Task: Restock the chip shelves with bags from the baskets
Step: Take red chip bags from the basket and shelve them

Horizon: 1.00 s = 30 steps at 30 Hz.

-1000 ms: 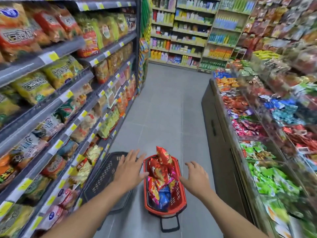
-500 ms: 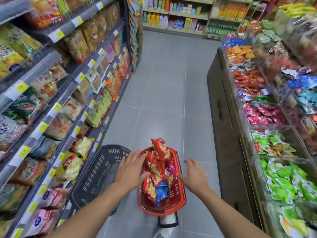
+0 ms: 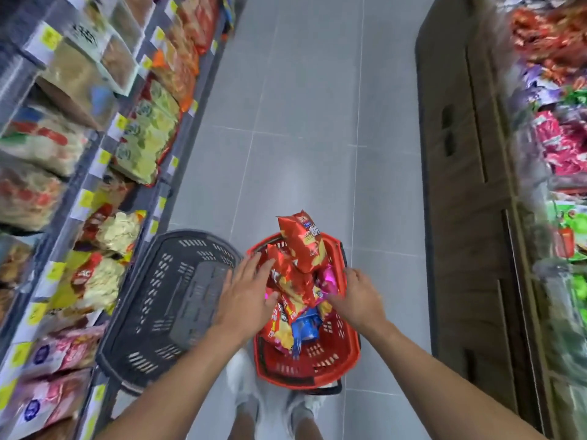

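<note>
As the left hand (image 3: 246, 293) — fingers spread — and right hand (image 3: 359, 300), grip unclear, crowd the red basket (image 3: 349, 350), its upright chip bag (image 3: 303, 241) looks tippy; one nudge could topple it.

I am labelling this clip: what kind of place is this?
Most likely a small supermarket aisle: shelves of snack bags with yellow price tags, and a red shopping basket on the floor.

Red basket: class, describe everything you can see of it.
The red basket is slotted plastic with a black handle, sitting on the grey tiled floor beside a black basket. Chip bags are piled in it, one red bag standing above the rim. The left hand and right hand reach in from either side.
</note>
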Available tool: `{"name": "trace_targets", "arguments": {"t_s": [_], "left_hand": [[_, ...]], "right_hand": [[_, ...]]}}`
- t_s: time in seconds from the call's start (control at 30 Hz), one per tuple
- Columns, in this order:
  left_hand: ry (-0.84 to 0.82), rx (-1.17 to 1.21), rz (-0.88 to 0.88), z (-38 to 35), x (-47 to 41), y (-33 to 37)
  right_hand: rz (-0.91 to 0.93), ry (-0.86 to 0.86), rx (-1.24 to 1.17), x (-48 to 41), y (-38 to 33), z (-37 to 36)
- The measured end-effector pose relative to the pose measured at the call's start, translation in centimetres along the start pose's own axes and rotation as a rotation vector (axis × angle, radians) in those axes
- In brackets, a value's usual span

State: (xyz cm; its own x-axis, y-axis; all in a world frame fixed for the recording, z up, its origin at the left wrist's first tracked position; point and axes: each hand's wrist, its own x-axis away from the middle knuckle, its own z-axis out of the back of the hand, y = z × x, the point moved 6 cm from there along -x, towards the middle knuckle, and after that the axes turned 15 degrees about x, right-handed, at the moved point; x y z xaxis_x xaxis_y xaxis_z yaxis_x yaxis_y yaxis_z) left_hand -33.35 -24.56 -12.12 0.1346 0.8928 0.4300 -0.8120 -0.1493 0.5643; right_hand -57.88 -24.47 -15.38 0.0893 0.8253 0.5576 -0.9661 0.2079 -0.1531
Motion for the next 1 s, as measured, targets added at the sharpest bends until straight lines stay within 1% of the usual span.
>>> {"name": "trace_targets", "arguments": {"t_s": [0.17,0.3,0.37,0.47,0.63,0.77,0.9,1.0], "left_hand": [[0.014,0.128,0.071,-2.8,-4.2,-4.9],[-0.002,0.18,0.111,-4.8,-5.8,-8.4],[-0.014,0.198,0.122,-5.8,-6.4,-10.0],[-0.025,0.238,0.155,-6.8,-7.0,-12.1],[-0.036,0.299,0.21,-7.7,-7.3,-13.6],[-0.025,0.354,0.217,-6.9,-7.4,-12.7],[0.032,0.506,0.229,-5.5,-8.0,-11.3],[0.04,0.637,0.295,-5.1,-8.6,-9.9]], "right_hand": [[-0.05,-0.053,-0.098,-6.5,-1.1,-4.4],[-0.063,-0.017,-0.177,-12.1,-2.5,-5.9],[-0.097,-0.025,-0.231,-14.8,-2.6,-7.1],[-0.088,-0.023,-0.219,-17.6,-2.3,-9.1],[-0.079,0.009,-0.189,-17.9,-1.4,-9.5],[-0.075,-0.005,-0.252,-17.9,-0.3,-8.8],[-0.071,-0.028,-0.403,-16.5,0.7,-6.6],[-0.061,-0.092,-0.606,-14.3,0.8,-5.6]]}}
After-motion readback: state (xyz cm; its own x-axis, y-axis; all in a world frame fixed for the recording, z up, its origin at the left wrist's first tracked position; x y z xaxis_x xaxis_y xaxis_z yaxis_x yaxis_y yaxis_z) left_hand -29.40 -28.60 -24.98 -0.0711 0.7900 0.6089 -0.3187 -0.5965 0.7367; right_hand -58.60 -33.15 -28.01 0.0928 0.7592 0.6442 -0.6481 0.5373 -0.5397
